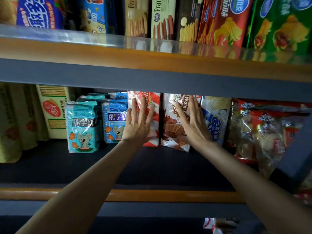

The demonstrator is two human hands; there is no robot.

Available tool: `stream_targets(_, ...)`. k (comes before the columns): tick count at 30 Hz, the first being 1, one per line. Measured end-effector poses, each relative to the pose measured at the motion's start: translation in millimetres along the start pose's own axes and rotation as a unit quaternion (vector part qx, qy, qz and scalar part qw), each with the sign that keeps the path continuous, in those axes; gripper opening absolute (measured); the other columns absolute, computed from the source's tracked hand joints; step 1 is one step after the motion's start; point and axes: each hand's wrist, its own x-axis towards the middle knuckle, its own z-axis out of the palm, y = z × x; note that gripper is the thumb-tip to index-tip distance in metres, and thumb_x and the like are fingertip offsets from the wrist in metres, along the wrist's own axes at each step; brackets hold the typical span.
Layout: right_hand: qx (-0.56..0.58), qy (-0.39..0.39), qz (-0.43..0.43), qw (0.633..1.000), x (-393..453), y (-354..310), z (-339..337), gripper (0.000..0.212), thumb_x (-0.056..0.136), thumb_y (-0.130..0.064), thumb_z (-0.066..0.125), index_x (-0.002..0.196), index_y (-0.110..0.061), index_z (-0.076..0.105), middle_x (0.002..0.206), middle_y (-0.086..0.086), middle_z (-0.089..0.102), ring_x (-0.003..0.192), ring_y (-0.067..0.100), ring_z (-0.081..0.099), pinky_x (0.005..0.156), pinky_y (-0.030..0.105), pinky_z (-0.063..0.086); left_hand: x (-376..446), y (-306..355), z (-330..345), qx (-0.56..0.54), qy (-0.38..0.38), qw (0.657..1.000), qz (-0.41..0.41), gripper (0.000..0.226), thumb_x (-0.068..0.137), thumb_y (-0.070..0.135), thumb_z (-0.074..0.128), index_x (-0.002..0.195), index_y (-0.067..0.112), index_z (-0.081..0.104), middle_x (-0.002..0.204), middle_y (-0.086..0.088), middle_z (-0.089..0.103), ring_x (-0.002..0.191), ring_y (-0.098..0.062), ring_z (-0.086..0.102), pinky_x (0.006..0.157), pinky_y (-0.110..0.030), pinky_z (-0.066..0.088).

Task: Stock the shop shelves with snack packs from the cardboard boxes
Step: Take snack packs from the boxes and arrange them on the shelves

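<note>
Red-striped wafer pack (154,105) and the brown wafer pack (172,125) beside it are pressed back by 2 flat hands, left hand (138,123) and right hand (192,122), fingers straight, gripping nothing; next, probably fetching more packs.

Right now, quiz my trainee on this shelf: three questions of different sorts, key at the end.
1. True or false: the left hand lies flat on the red-striped wafer pack.
2. Which pack does the right hand press? A) teal mouse pack B) brown wafer pack C) green crisp box
3. Fill in: the blue mouse pack stands just to the ____ of the red-striped wafer pack.

Key: 1 true; 2 B; 3 left.
</note>
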Motion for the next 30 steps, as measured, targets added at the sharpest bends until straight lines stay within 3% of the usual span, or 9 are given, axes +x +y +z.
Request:
stream_targets(3, 0.01, -0.047, -0.03, 0.998, 2.4, 14.1, -4.3, 0.113, 0.07, 0.028, 0.045, 0.149, -0.028, -0.013, 0.149, 0.011, -0.034, 0.139, 0.027, -0.027, 0.111, 0.037, 0.006, 4.4, -0.7, 2.6, 0.054, 0.023, 0.998, -0.009, 0.123, 0.056, 0.079, 0.057, 0.146, 0.008, 0.014, 0.147, -0.026, 0.029, 0.131, -0.049, 0.032, 0.102, -0.051, 0.038)
stream_targets(5, 0.014, -0.059, -0.038, 0.997, 7.5, 21.0, -2.4, 0.113, 0.075, 0.021, 0.055, 0.148, -0.029, -0.016, 0.147, 0.008, -0.037, 0.139, 0.026, -0.025, 0.106, 0.033, 0.01, 6.3, -0.9, 6.8, 0.056, 0.054, 0.997, 0.015, 0.123, 0.051, 0.078, 0.062, 0.144, 0.008, 0.024, 0.144, -0.025, 0.036, 0.128, -0.048, 0.037, 0.098, -0.051, 0.041)
stream_targets(9, -0.003, -0.048, -0.024, 0.999, 12.0, 14.4, -0.8, 0.111, 0.076, 0.022, 0.052, 0.147, -0.028, -0.017, 0.148, 0.012, -0.031, 0.135, 0.027, -0.021, 0.11, 0.038, 0.016, 10.1, 0.1, 13.3, 0.056, 0.104, 0.992, 0.042, 0.12, 0.05, 0.07, 0.072, 0.143, 0.009, 0.029, 0.144, -0.025, 0.036, 0.129, -0.047, 0.036, 0.1, -0.052, 0.039)
stream_targets(12, 0.002, 0.011, -0.026, 1.0, 9.6, 7.4, 3.9, 0.115, 0.063, 0.028, 0.055, 0.149, -0.024, 0.0, 0.154, 0.02, -0.01, 0.139, 0.034, -0.003, 0.104, 0.05, 0.033, 14.8, 2.9, 20.9, 0.059, 0.119, 0.991, 0.035, 0.117, 0.052, 0.067, 0.074, 0.141, 0.009, 0.024, 0.144, -0.024, 0.036, 0.13, -0.046, 0.036, 0.102, -0.052, 0.036)
stream_targets(15, 0.015, -0.026, -0.013, 0.999, 9.2, 4.4, 2.9, 0.111, 0.068, 0.027, 0.051, 0.15, -0.025, -0.004, 0.155, 0.023, -0.008, 0.143, 0.037, 0.001, 0.108, 0.054, 0.026, 15.8, 10.3, 25.4, 0.066, 0.142, 0.987, 0.021, 0.103, 0.064, 0.057, 0.073, 0.141, 0.009, 0.026, 0.143, -0.023, 0.039, 0.128, -0.046, 0.04, 0.101, -0.053, 0.038)
stream_targets(20, 0.026, -0.066, -0.018, 0.997, 5.1, 3.8, -14.2, 0.1, 0.076, 0.027, 0.04, 0.149, -0.023, -0.007, 0.149, 0.01, -0.029, 0.139, 0.025, -0.023, 0.111, 0.039, 0.011, 14.4, 9.1, 23.8, 0.067, 0.148, 0.986, 0.019, 0.109, 0.061, 0.062, 0.072, 0.142, 0.007, 0.023, 0.144, -0.024, 0.036, 0.128, -0.047, 0.038, 0.1, -0.055, 0.037)
stream_targets(23, 0.035, -0.038, -0.021, 0.998, -2.7, 9.6, -10.1, 0.11, 0.071, 0.025, 0.053, 0.15, -0.028, -0.003, 0.154, 0.006, -0.024, 0.141, 0.024, -0.016, 0.111, 0.039, 0.015, 10.5, 4.8, 22.4, 0.058, 0.146, 0.987, 0.031, 0.108, 0.063, 0.061, 0.072, 0.143, 0.007, 0.023, 0.148, -0.025, 0.028, 0.13, -0.049, 0.035, 0.098, -0.056, 0.039)
stream_targets(26, 0.035, 0.037, 0.09, 0.995, -15.4, 18.6, -10.4, 0.106, 0.072, -0.005, 0.078, 0.15, -0.024, 0.009, 0.156, 0.014, -0.005, 0.143, 0.037, 0.005, 0.112, 0.049, 0.018, 6.1, 4.6, 17.7, 0.046, 0.16, 0.985, 0.055, 0.108, 0.063, 0.054, 0.075, 0.144, 0.01, 0.019, 0.149, -0.024, 0.019, 0.132, -0.049, 0.03, 0.098, -0.06, 0.037)
stream_targets(30, 0.043, 0.045, 0.254, 0.965, -27.2, 31.5, -2.5, 0.087, 0.085, -0.027, 0.067, 0.151, -0.015, 0.012, 0.155, 0.023, -0.006, 0.142, 0.041, 0.004, 0.112, 0.046, 0.02, 13.3, 31.4, 0.0, 0.024, 0.114, 0.989, 0.094, 0.116, 0.069, 0.038, 0.076, 0.146, 0.02, -0.009, 0.153, -0.022, -0.002, 0.136, -0.052, 0.007, 0.103, -0.062, 0.028)
